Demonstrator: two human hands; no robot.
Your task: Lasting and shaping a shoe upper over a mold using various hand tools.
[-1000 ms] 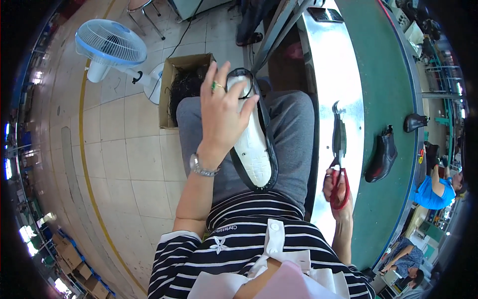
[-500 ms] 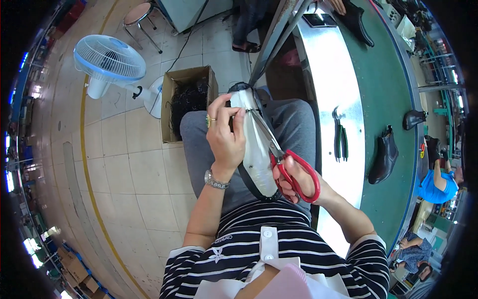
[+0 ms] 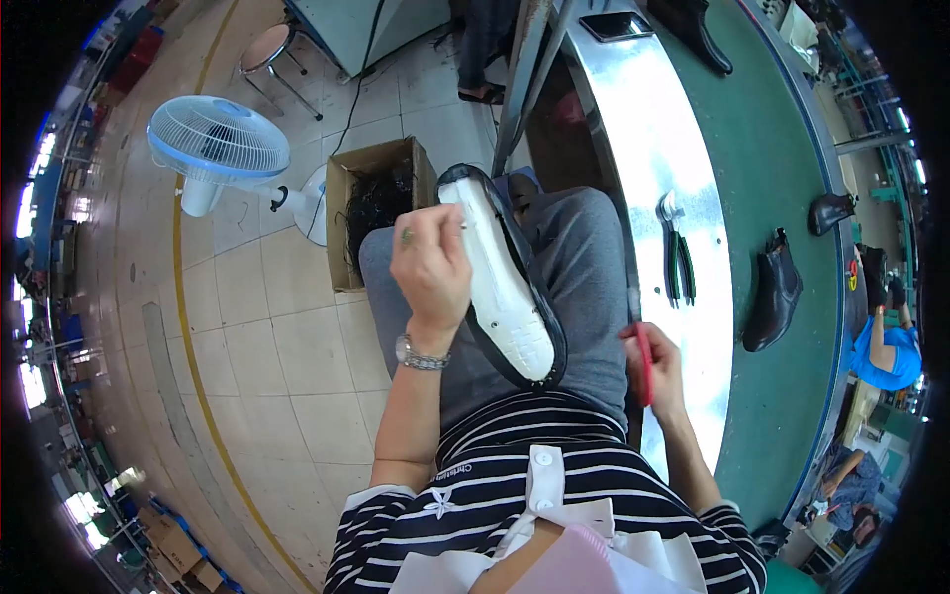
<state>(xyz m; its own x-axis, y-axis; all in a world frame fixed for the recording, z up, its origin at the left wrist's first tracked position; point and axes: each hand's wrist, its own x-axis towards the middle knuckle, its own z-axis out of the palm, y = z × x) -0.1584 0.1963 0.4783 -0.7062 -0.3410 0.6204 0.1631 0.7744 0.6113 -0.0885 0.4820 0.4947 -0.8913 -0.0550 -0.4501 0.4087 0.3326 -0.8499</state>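
Observation:
A shoe upper (image 3: 515, 322) lies across my lap with its white underside facing up and its black edge showing all around. Over its far left side is my left hand (image 3: 432, 272), fingers curled in a pinch; whatever is between the fingertips is too small to make out. My right hand (image 3: 661, 371) is at the right of my lap, beside the metal bench edge, closed around red-handled scissors (image 3: 643, 364). The scissors' blades are mostly hidden from view.
Green-handled pliers (image 3: 680, 267) and a phone (image 3: 616, 26) lie on the metal bench (image 3: 683, 158). Black shoes, including an ankle boot (image 3: 770, 297), stand on the green conveyor belt (image 3: 762, 178). On the left are a cardboard box (image 3: 341, 218) of black scraps and a fan (image 3: 220, 139).
The scissors have left the shoe upper, moving right with my right hand toward the bench. My left hand has shifted slightly left, uncovering more of the white underside.

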